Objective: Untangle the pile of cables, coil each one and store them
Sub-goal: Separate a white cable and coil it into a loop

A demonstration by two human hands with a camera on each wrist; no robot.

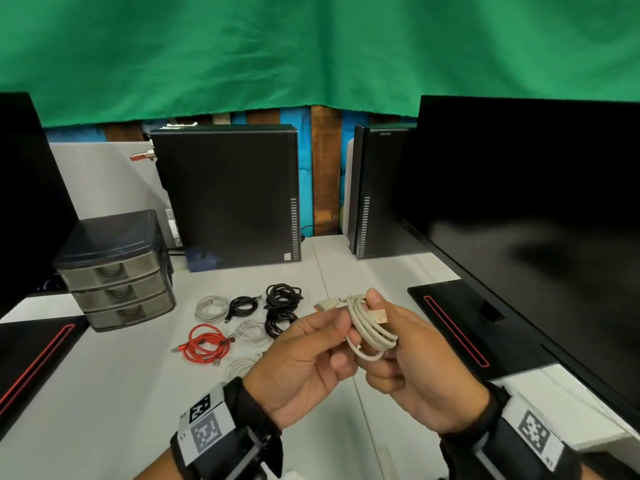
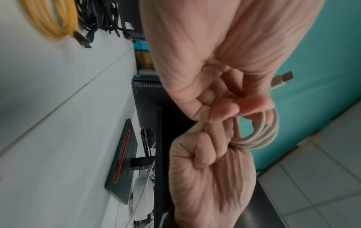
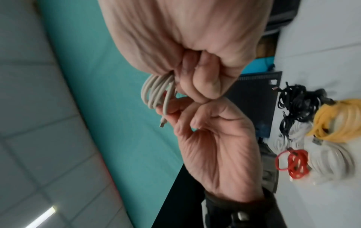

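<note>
While you hold both hands raised above the white desk (image 1: 104,393), your right hand (image 1: 412,368) has its fingers curled around a beige cable (image 1: 372,329) wound into a small coil, with one flat plug lying against your thumb. Your left hand (image 1: 304,362) sits just beside it, touching it, with thumb and forefinger pinching the cable's loose end near its other plug; the remaining fingers are curled in toward the palm. The left wrist view shows the coil's loops (image 2: 259,135) bulging out from between the two fists.

On the desk beyond your hands lie several cables already coiled and set apart from one another: a red cable (image 1: 206,342), a grey-white cable (image 1: 212,308), a small black cable (image 1: 244,304), and a larger black cable (image 1: 281,294) with another black coil (image 1: 280,323) just below it. Two more white coils (image 1: 250,329) lie near your left wrist, one partly hidden by it.

To the left stands a dark three-drawer organiser (image 1: 116,271), its drawers all pushed in. Two black computer towers (image 1: 228,195) stand at the back, and a black monitor (image 1: 536,209) fills the right side.
</note>
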